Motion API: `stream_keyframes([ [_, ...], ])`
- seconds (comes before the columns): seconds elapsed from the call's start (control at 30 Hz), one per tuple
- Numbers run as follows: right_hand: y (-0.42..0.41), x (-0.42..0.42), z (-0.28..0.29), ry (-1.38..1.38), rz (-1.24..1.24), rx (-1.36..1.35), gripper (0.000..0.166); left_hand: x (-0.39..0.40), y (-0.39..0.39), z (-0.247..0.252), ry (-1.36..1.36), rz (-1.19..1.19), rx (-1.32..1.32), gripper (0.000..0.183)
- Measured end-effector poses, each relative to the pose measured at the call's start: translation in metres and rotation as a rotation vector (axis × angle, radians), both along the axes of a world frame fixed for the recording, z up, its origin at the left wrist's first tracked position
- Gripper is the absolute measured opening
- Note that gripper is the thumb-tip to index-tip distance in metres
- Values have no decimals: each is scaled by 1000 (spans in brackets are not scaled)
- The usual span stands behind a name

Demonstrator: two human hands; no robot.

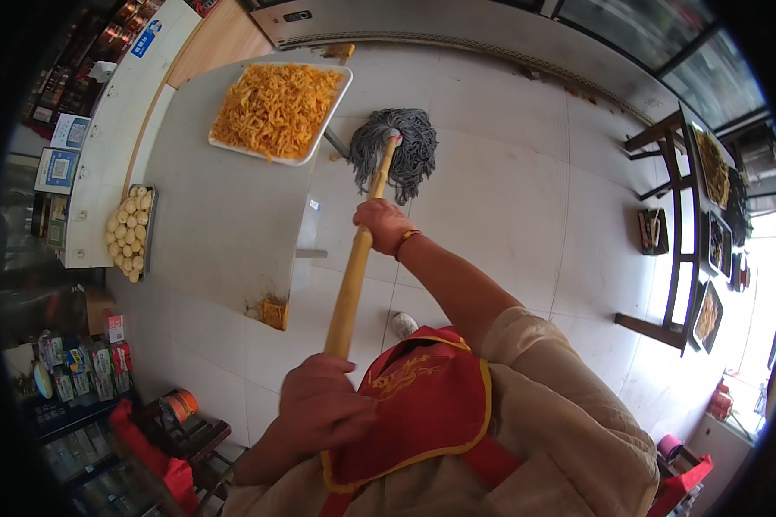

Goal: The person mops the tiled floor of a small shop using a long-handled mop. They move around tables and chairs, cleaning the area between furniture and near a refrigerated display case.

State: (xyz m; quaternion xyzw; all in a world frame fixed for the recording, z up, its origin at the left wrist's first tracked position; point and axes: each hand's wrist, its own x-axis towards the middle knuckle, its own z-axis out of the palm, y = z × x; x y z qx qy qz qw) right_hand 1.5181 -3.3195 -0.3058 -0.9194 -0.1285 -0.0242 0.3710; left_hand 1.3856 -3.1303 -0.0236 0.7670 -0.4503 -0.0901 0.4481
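Both of my hands grip the long wooden handle (351,291) of a string mop. Close to my body, my left hand (323,404) wraps the upper end of the pole. Farther down the handle is my right hand (383,225), with a cord bracelet at its wrist. The grey mop head (398,152) rests spread on the pale tiled floor (485,168), just right of a table leg. A red apron (427,413) with yellow trim covers my front, and the tip of one shoe (404,325) shows beyond it.
Left stands a grey table (220,220) bearing a tray of orange shredded food (278,110) and a tray of pale round items (130,232). A dark wooden table (676,258) with food trays is on the right. A metal refrigerated cabinet (427,26) lines the far side. Wooden chair (181,430), lower left.
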Motion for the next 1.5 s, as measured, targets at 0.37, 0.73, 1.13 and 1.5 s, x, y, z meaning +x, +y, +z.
stream_keyframes([
  [0.37, -139, 144, 14, -11, 51, 135, 18, 148, -177, 19, 10, -123, -2, 21],
  [0.73, -229, 290, 41, -23, 146, 141, 13, 302, -292, 70, 166, -28, -95, 26],
  [1.13, -256, 475, 10, 11, 166, 123, 20, 481, -290, 78, 261, -256, -286, 19],
  [1.5, -166, 635, -18, -134, 250, 372, 13, 599, -266, 63, -14, 423, -433, 30],
])
